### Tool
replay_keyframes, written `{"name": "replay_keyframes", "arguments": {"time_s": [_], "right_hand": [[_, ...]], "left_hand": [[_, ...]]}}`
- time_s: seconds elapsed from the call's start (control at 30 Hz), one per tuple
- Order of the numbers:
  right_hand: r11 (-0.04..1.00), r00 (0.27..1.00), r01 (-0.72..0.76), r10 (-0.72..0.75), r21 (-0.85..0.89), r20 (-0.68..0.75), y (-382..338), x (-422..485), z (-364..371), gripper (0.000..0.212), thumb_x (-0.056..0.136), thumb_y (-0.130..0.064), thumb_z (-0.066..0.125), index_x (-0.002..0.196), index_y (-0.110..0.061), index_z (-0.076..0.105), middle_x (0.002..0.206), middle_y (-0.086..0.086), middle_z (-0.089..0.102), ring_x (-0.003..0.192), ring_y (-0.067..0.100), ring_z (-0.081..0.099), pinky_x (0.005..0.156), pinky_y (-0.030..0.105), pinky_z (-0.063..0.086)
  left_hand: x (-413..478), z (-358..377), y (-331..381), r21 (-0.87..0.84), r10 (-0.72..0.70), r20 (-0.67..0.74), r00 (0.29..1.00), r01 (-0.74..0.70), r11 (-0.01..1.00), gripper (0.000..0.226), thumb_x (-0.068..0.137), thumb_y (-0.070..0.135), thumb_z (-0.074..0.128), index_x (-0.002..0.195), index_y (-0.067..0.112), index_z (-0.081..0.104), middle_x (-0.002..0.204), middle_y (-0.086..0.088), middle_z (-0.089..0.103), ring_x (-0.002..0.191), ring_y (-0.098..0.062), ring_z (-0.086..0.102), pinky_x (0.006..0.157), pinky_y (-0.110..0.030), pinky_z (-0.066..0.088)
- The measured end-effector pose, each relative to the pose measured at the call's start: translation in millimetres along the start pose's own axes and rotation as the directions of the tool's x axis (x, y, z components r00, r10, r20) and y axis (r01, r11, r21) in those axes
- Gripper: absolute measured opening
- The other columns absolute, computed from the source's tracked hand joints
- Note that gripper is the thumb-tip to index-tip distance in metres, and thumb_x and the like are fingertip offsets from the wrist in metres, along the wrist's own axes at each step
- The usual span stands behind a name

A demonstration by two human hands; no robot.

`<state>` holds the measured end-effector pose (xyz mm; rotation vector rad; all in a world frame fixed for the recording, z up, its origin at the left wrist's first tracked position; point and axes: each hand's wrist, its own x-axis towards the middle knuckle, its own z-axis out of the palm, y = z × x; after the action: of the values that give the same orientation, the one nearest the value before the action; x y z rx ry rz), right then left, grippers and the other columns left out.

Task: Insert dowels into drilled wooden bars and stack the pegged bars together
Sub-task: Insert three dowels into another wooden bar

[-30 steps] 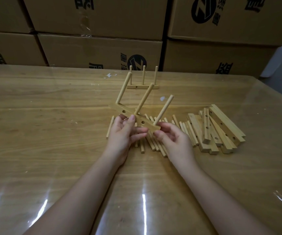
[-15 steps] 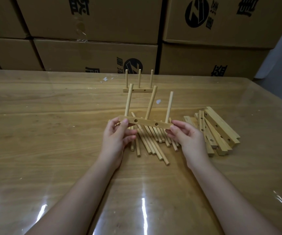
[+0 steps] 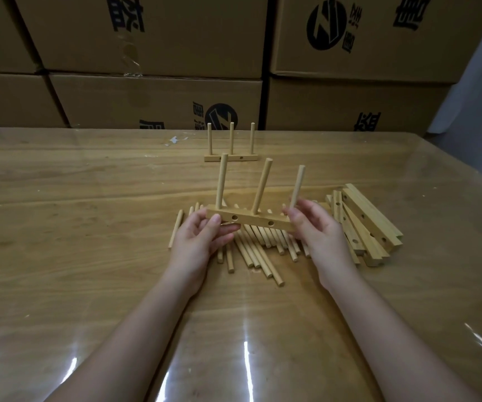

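Head view, looking down over both forearms. Left hand (image 3: 197, 242) closed on the left end of a pale wooden bar with three dowels standing in it (image 3: 250, 219): thumb on the near face, fingers curled underneath. Right hand (image 3: 318, 232) grips the right end the same way, thumb in front, fingers wrapped behind. The bar sits at frame centre, held above the worktop, near level, right end dipping slightly. I count two open round holes on its near face, between the pegs. The three pegs rise from the top face; the left one is close to upright, the middle and right ones lean toward 1 o'clock.

Directly under the held bar, from 6 to 9 o'clock of it, a loose spread of light wooden dowels (image 3: 251, 250) lies flat on the glossy wood-grain worktop (image 3: 74, 227). One dowel lies a little apart from the rest on the left edge of the spread.

At 3 o'clock, just beside my right hand, a heap of drilled wooden bars without pegs (image 3: 364, 224), laid across one another at angles.

At 12 o'clock, farther back on the worktop, a second pegged wooden bar (image 3: 231, 157) stands on its own, three dowels straight up, apart from the held bar.

Beyond the worktop edge, a wall of brown cardboard boxes with black printed marks (image 3: 152, 103).
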<state>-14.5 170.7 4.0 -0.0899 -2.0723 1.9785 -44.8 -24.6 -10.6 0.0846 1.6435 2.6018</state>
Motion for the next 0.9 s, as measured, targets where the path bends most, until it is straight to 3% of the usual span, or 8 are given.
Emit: {"name": "replay_keyframes", "arguments": {"time_s": [0.07,0.17,0.33,0.5,0.63,0.77,0.9], "right_hand": [[1.000,1.000,0.010,-0.010,-0.009,-0.006,-2,-1,0,0.039,0.071,-0.050,0.062,0.106,-0.036,0.063,0.101,-0.017,0.069,0.096,-0.005,0.061,0.083,0.022,0.047],[0.999,0.999,0.012,-0.013,-0.031,-0.045,-3,-2,1,0.011,0.087,-0.037,0.059,0.094,-0.034,0.067,0.092,-0.018,0.070,0.088,-0.005,0.062,0.079,0.022,0.044],[0.999,0.999,-0.014,0.012,-0.042,-0.049,-4,-2,0,0.011,0.087,-0.038,0.059,0.086,-0.035,0.070,0.090,-0.015,0.071,0.084,-0.005,0.062,0.073,0.020,0.042],[1.000,1.000,0.011,-0.011,-0.015,-0.026,-6,-4,0,0.013,0.087,-0.034,0.061,0.092,-0.027,0.070,0.089,-0.013,0.072,0.084,-0.003,0.064,0.075,0.020,0.045],[0.999,1.000,0.010,-0.011,0.041,0.020,-8,-5,0,0.040,0.081,-0.051,0.056,0.107,-0.022,0.062,0.094,-0.004,0.072,0.094,0.009,0.066,0.086,0.033,0.051],[0.979,0.994,0.015,-0.035,0.203,0.100,-13,-7,0,0.065,0.078,-0.069,0.040,0.118,-0.020,0.053,0.099,0.010,0.071,0.096,0.023,0.067,0.081,0.032,0.055],[0.960,0.996,-0.005,-0.020,0.281,0.085,-18,-7,-2,0.056,0.082,-0.070,0.030,0.113,-0.031,0.054,0.100,0.011,0.070,0.097,0.024,0.066,0.078,0.031,0.055]], "left_hand": [[0,0,-1,0.036,-0.009,0.035,0.999,0.007,0.999,0.037,0.094,0.009,0.051,0.127,-0.007,0.043,0.094,-0.006,0.071,0.091,-0.022,0.071,0.070,-0.020,0.056],[0,0,-1,0.043,-0.028,0.053,0.998,0.025,0.999,0.042,0.095,0.008,0.050,0.131,-0.009,0.039,0.110,-0.021,0.065,0.095,-0.024,0.070,0.074,-0.023,0.057],[-1,-1,-1,0.012,-0.023,0.047,0.999,0.023,1.000,0.046,0.094,0.007,0.050,0.134,-0.010,0.035,0.111,-0.026,0.062,0.092,-0.025,0.071,0.073,-0.023,0.057],[-2,1,0,0.028,-0.036,0.033,0.999,0.035,0.999,0.041,0.096,0.008,0.048,0.133,-0.007,0.039,0.120,-0.030,0.059,0.093,-0.024,0.071,0.074,-0.024,0.057],[-4,2,3,0.035,-0.014,0.073,0.997,0.011,0.999,0.019,0.098,0.012,0.045,0.110,0.004,0.057,0.105,-0.015,0.071,0.095,-0.023,0.070,0.074,-0.023,0.056],[-4,1,6,-0.038,-0.032,0.077,0.997,0.035,0.999,0.018,0.098,0.014,0.044,0.100,0.007,0.061,0.093,-0.008,0.074,0.088,-0.022,0.072,0.069,-0.024,0.056],[-4,1,8,-0.105,-0.062,0.063,0.996,0.068,0.992,0.020,0.098,0.013,0.044,0.096,0.006,0.063,0.087,-0.009,0.073,0.079,-0.021,0.072,0.063,-0.024,0.057]]}}
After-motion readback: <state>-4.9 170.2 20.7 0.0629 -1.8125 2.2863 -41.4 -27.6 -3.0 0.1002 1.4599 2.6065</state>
